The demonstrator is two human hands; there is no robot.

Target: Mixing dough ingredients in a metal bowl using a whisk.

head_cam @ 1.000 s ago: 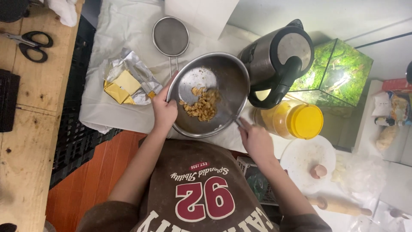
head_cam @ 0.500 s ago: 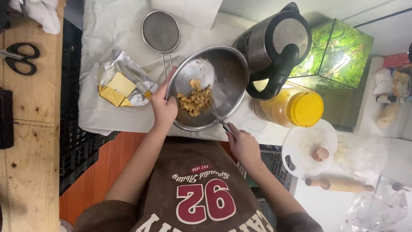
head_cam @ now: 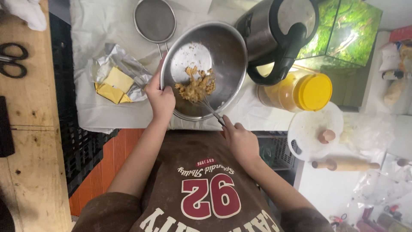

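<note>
The left hand (head_cam: 161, 99) is gripping the steel bowl's (head_cam: 227, 56) rim; the right hand (head_cam: 240, 141) is holding a whisk (head_cam: 210, 107) in crumbly tan dough (head_cam: 196, 86).

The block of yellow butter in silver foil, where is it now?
In the head view, the block of yellow butter in silver foil lies on the white cloth, left of the round steel bowl, beside the left hand.

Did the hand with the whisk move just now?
Yes. The right hand slid left along the metal bowl rim, nearer the left hand, dragging the whisk through the dough.
</note>
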